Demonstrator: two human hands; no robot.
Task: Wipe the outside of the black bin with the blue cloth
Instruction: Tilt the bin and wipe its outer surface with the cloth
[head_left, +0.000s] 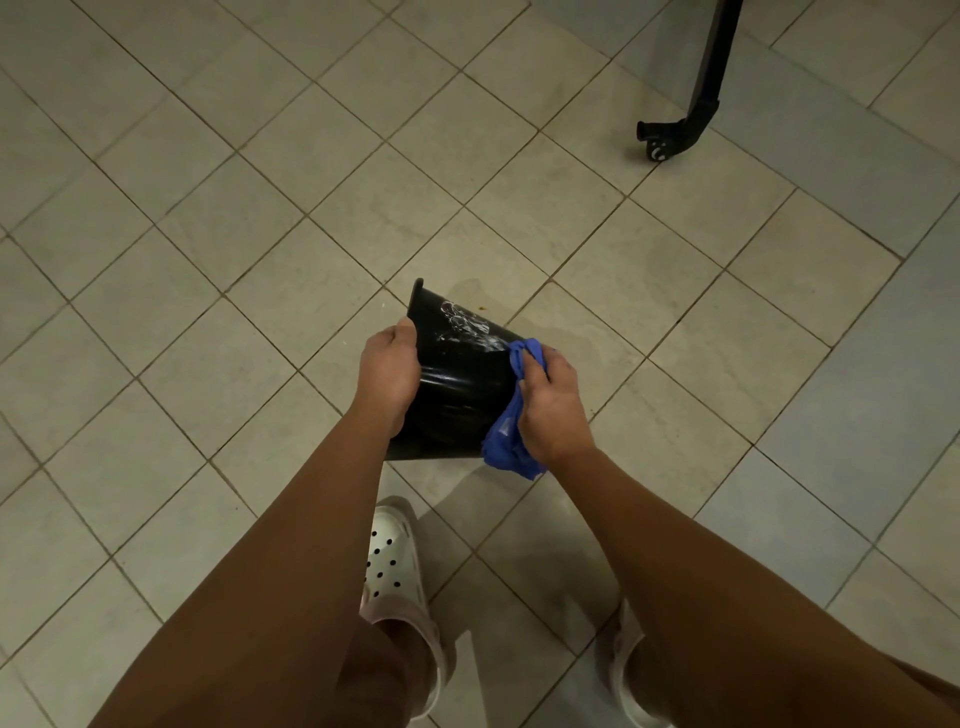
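The black bin (457, 384) is held tilted above the tiled floor (208, 234), its long axis running away and slightly left. The left hand (389, 369) curls round its left wall. The right hand (550, 405) bunches the blue cloth (506, 441) against the right wall. White smears (467, 325), probably suds, lie just up-left of the cloth.

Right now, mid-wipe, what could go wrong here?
The glossy black plastic bin is tilted, gripped by the left hand, with white suds on its side: it may slip. The tiled floor beyond looks wet, so footing could go. The crumpled blue cloth hangs loose below the right hand and may snag.
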